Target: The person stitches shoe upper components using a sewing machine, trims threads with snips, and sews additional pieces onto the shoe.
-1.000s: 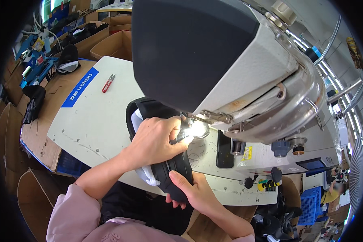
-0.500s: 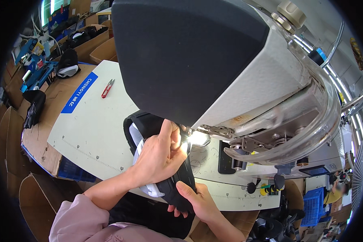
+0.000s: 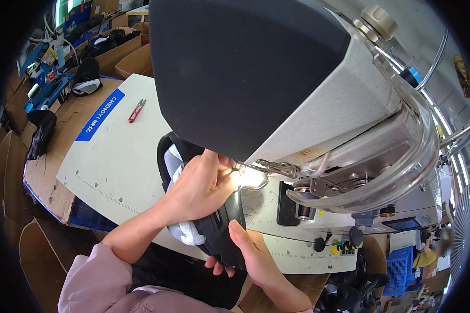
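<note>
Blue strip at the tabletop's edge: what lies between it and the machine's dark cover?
Red-handled snips lie between the blue strip and the dark cover, on the white tabletop, in the head view.

The person wears a pale mauve-pink top [image 3: 164,301] in soft, creased cloth. Its left sleeve [image 3: 96,276] is loose and wide, ending near the elbow. A tone-on-tone marking sits on the front, too faint to read. Black cloth [image 3: 201,281] covers the lap. Left hand [image 3: 196,185] and right hand [image 3: 253,253] are bare.
</note>
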Demonstrator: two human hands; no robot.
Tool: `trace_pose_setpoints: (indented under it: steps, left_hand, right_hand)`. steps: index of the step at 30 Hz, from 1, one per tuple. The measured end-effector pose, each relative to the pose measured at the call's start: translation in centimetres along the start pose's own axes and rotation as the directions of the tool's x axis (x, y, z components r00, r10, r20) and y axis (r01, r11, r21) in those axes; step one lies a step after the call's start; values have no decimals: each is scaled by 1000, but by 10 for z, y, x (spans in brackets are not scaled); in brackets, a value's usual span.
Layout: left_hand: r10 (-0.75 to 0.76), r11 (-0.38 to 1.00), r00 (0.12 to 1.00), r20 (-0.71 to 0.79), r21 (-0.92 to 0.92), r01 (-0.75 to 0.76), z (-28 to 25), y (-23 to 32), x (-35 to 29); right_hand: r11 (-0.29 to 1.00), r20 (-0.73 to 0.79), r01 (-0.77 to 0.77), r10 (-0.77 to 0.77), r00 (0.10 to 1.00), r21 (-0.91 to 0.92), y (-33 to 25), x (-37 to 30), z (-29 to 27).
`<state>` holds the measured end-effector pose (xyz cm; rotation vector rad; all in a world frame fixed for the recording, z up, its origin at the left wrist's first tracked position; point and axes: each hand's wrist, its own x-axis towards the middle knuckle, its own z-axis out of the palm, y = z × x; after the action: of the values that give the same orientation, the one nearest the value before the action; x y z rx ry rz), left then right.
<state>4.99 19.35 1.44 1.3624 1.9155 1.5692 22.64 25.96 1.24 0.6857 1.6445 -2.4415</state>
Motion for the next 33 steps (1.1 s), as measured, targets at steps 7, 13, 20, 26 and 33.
trace_pose_setpoints:
  steps: [7, 13, 20, 26, 33]
  left_hand:
    - [92, 992, 988, 120, 77, -102, -4, -5, 6]
    - [55, 995, 981, 184, 70, -69, -10, -8, 14]
    - [68, 998, 994, 89, 10, -69, -4, 2, 10]
    - [0, 994, 981, 194, 107, -21, -11, 8, 10]
    - [23, 994, 972, 235, 100, -48, -17, 0, 18]
  right_hand:
    - [975, 247, 132, -174, 953, 178, 50, 50, -48]
    - [919, 97, 101, -148, 984, 382, 18, 46, -9]
    - [980, 37, 25, -33, 999, 199, -13, 28, -9]
    - [971, -8, 14, -12, 1000, 240, -2, 30, -9]
    - [965, -1, 53, -55, 998, 257, -9, 32, -7]
